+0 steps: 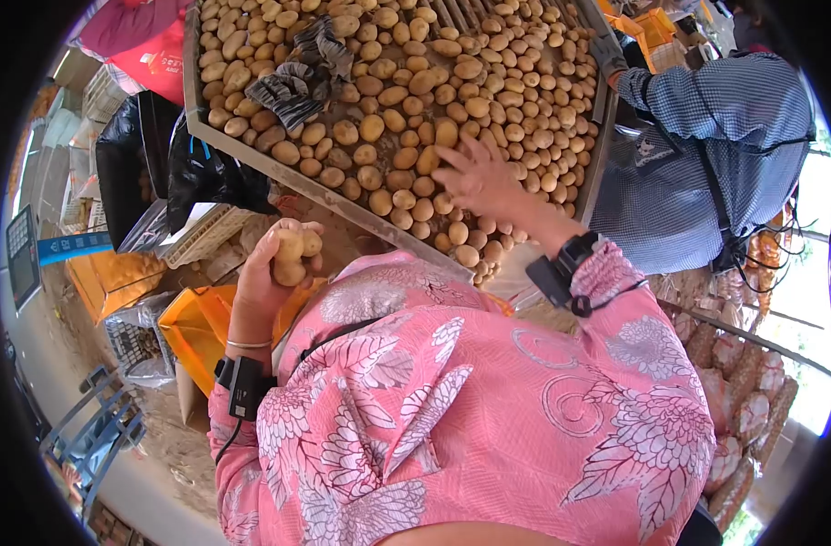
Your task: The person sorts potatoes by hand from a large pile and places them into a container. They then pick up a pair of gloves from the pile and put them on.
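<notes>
Potatoes (371, 127) blanket this big framed desk (251, 156), packed nearly rim to rim! Toward the desk's far left, a dark striped cloth (288, 93) lies right on top of them, and beyond the desk's right edge stands a co-worker in a blue checked top (747, 105), a gloved hand (606, 56) at the rim. Now the right hand (483, 187) is out over the desk's near right part, fingers spread, no grip to be seen; whether they touch, I can't tell. And the left hand (259, 264), just off the desk's near left rim, has its fingers curled around a handful of potatoes (290, 247)! Hand-picking looks to be the step in play. Next move, I'd judge, calls for the right to close on one potato while the left holds secure.
</notes>
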The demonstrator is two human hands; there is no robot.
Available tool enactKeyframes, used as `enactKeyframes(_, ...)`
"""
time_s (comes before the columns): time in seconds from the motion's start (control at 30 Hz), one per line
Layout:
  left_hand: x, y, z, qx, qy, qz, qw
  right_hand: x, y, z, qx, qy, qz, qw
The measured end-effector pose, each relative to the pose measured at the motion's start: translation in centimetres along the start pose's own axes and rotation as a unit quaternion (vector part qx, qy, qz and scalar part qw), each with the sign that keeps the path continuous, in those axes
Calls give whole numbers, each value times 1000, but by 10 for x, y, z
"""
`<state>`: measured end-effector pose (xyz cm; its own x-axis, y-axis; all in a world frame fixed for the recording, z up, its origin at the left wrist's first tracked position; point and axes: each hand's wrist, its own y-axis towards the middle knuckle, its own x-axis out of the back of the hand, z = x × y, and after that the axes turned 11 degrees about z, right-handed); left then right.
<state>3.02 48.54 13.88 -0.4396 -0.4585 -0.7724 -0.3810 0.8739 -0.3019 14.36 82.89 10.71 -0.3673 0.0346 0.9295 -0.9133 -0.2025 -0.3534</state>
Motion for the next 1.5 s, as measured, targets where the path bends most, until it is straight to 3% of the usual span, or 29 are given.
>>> enactKeyframes(0.07,2,-4,1,-23,4,7,1000,3,8,-18,18,-1,-15,1000)
enactKeyframes(0.17,-4,-14,-5,-56,-1,-5,998,13,18,-32,-66,5,-85,994)
enactKeyframes(0.2,-5,-21,-5,-69,-2,-21,997,16,23,-29,-45,5,-85,995)
enactKeyframes(0.27,-5,-34,-7,-102,-22,-50,993,22,31,-17,-106,17,-59,992)
enactKeyframes(0.3,0,-41,-8,-119,-32,-34,992,27,35,-6,-83,-12,-122,989)
enactKeyframes(0.33,2,-48,-9,-138,-33,-52,989,27,40,0,-57,-12,-124,991)
enactKeyframes(0.4,1,-63,-10,-144,-96,-112,979,25,48,7,33,25,-104,994)
enactKeyframes(0.47,14,-74,-7,-169,-112,-118,972,19,51,10,77,-19,-67,995)
enactKeyframes(0.53,26,-81,-2,-170,-167,-66,969,22,52,15,30,-42,-45,998)
enactKeyframes(0.67,22,-88,1,-175,-191,-68,964,28,54,26,8,-88,-32,996)
enactKeyframes(0.77,14,-82,6,-175,-212,-95,957,12,68,27,-58,-85,11,995)
enactKeyframes(0.83,8,-84,4,-179,-213,-138,951,9,66,23,-49,-76,1,996)
enactKeyframes(1.0,23,-96,2,-195,-203,-127,951,12,59,21,-30,-32,-2,999)
enactKeyframes(1.07,42,-97,-20,-194,-203,-132,951,11,57,23,-15,-27,-45,998)
enactKeyframes(1.13,70,-104,-57,-225,-190,-216,931,17,61,26,-1,-37,-98,994)
enactKeyframes(1.2,71,-117,-100,-254,-175,-208,928,25,55,31,-24,10,1,1000)
enactKeyframes(1.3,87,-121,-177,-419,-78,-325,844,38,54,32,-79,0,73,994)
enactKeyframes(1.37,83,-130,-192,-396,-68,-332,853,26,50,27,-73,23,48,996)
enactKeyframes(1.43,107,-144,-172,-390,34,-233,890,30,42,28,-63,54,12,996)
enactKeyframes(1.47,70,-143,-168,-369,-20,-273,888,32,41,30,-70,64,16,995)
enactKeyframes(1.5,75,-148,-158,-344,-24,-265,900,31,40,32,-73,74,23,994)
